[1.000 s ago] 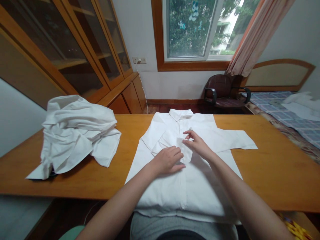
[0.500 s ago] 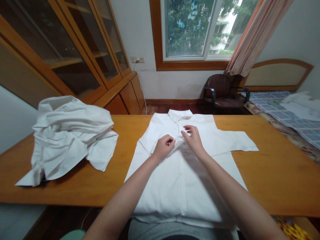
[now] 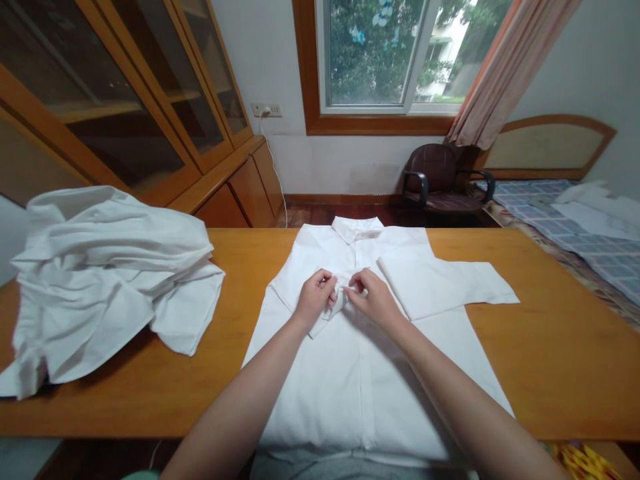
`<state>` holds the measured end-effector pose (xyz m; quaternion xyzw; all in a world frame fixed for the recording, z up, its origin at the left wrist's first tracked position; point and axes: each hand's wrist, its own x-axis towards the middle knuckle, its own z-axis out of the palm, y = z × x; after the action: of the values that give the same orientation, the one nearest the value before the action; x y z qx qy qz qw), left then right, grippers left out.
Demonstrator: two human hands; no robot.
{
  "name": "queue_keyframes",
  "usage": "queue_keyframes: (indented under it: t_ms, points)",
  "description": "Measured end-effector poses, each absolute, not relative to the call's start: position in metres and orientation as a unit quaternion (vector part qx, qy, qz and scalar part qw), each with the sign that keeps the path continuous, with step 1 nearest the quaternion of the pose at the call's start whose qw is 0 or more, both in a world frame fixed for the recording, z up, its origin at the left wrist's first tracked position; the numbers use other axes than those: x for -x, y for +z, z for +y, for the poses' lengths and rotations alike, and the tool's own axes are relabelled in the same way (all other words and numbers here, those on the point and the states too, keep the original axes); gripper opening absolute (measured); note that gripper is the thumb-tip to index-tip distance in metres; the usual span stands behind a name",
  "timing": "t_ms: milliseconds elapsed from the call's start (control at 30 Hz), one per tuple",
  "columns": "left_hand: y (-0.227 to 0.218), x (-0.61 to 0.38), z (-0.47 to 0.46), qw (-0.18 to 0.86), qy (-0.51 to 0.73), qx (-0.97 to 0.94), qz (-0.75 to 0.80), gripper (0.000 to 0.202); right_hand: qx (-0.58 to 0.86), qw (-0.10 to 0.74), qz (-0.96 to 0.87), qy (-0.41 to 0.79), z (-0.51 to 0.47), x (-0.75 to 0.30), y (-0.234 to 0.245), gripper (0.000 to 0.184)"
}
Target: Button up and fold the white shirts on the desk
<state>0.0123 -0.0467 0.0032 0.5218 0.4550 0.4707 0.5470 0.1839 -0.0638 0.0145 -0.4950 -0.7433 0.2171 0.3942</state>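
Note:
A white button-up shirt (image 3: 320, 387) lies front up on the table, its collar (image 3: 356, 229) at the far side. One sleeve (image 3: 463, 280) stretches out to the right, while the other lies folded in across the chest. Over the chest, my left hand (image 3: 315, 298) is closed on the bunched end of that folded sleeve (image 3: 323, 323). Just right of it, my right hand (image 3: 374, 298) pinches the same cloth with thumb and fingertips. Any button between the fingers is too small to make out.
A heap of crumpled white cloth (image 3: 110, 267) sits at the left of the wooden table (image 3: 555, 373). Beyond stand a glass-fronted cabinet (image 3: 200, 160) and a brown armchair (image 3: 435, 177). A bed (image 3: 545, 200) is at the right, under the curtained window's side.
My right hand has come down and left onto the sleeve end, its fingers closing. The folded sleeve end has been lifted and shifted slightly; the view has moved a little too.

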Motion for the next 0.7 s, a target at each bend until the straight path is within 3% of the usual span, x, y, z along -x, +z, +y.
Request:
queue_keyframes:
  t_ms: [267, 500, 700]
  points:
    - [-0.002, -0.006, -0.04, 0.65, 0.421, -0.506, 0.38, 0.024, 0.545, 0.369, -0.676, 0.333, -0.069, -0.175, 0.008, 0.026]
    - [-0.006, -0.006, -0.036, 0.655, 0.424, -0.493, 0.385, 0.022, 0.511, 0.355, -0.676, 0.394, -0.065, -0.182, 0.004, 0.028]
    - [-0.003, -0.004, -0.037, 0.633, 0.39, -0.539, 0.395, 0.031, 0.498, 0.353, -0.704, 0.363, -0.068, -0.18, 0.001, 0.027]
